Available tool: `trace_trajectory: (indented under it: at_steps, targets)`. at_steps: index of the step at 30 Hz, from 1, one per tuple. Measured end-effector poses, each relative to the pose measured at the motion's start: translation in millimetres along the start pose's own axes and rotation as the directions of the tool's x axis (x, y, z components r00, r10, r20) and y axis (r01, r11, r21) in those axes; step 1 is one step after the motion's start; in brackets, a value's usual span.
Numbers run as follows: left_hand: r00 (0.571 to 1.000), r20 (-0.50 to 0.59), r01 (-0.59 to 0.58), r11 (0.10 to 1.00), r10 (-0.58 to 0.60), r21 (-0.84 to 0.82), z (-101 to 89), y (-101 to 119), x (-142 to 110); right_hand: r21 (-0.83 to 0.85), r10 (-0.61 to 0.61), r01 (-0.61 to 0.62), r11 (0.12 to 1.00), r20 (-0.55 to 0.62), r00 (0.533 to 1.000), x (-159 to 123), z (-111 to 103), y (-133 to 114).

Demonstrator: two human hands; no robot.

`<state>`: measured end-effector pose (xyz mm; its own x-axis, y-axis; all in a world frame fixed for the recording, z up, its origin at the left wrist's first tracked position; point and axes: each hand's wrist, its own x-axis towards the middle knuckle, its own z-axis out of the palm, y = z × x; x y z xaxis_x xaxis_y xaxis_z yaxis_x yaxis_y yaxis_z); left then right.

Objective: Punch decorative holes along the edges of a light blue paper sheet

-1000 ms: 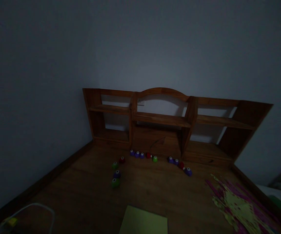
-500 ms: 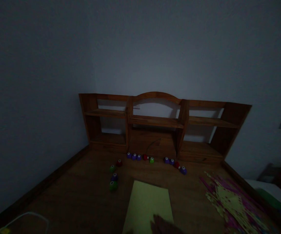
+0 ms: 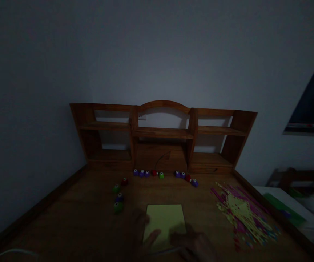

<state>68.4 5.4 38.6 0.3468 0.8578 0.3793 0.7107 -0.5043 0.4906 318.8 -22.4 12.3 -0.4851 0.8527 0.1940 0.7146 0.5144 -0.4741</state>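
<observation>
A pale yellow rectangular sheet or thin board [image 3: 165, 218] lies on the wooden desktop in front of me. My left hand [image 3: 142, 233] is at its left edge, dark and partly blurred, with thumb and forefinger apart over the yellow surface. At the lower right corner is my right hand [image 3: 196, 244], its fingers bent over the edge and pointing left. A thin pale edge shows along the near side of the sheet between both hands. Dim light hides how firmly either hand presses.
Small purple, red and green toys with eye-like tops stand in groups, including a green one [image 3: 118, 207] at left. Yellow and pink strips [image 3: 240, 209] lie heaped at right. A wooden shelf [image 3: 162, 134] spans the back; a white cord [image 3: 15, 250] curves at lower left.
The view has swung right, so the shelf and toys sit further left. Both hands have come into fuller view over the sheet, whose near edge now shows.
</observation>
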Motion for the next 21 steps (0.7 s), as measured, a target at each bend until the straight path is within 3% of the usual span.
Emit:
trace_trajectory:
  at_steps: [1, 3, 5, 9, 11, 15, 19, 21]
  targets:
    - [0.995, 0.087, -0.054, 0.999, 0.054, -0.002, 5.9, 0, 2, 0.017, 0.007, -0.007, 1.000, -0.001, 1.000, 0, 0, 0]
    - [0.939, 0.297, -0.170, 0.985, 0.175, -0.043, 18.6, 0, 6, 0.043, 0.030, -0.030, 0.999, 0.005, 1.000, -2, 2, 1]
    - [0.889, 0.400, -0.229, 0.973, 0.224, -0.036, 28.5, -1, 9, 0.062, 0.017, -0.017, 0.998, 0.014, 1.000, -5, 5, 4]
    - [0.880, 0.417, -0.244, 0.970, 0.225, -0.008, 30.2, -4, 10, 0.125, -0.072, 0.081, 0.989, -0.078, 0.994, -16, 15, 12]
    - [0.880, 0.423, -0.229, 0.973, 0.214, -0.014, 24.8, -2, 10, 0.173, -0.051, 0.071, 0.982, -0.116, 0.992, -23, 17, 12]
    - [0.885, 0.406, -0.215, 0.973, 0.229, -0.080, 16.0, 3, 12, 0.278, 0.148, -0.095, 0.956, -0.178, 0.973, -40, 13, 6]
    - [0.921, 0.341, -0.187, 0.982, 0.189, -0.041, 13.1, 8, 10, 0.409, 0.331, -0.203, 0.889, -0.271, 0.904, -55, -2, 0]
    - [0.917, 0.348, -0.199, 0.980, 0.196, -0.027, 11.6, 10, 9, 0.436, 0.387, -0.238, 0.868, -0.292, 0.875, -59, -11, -3]
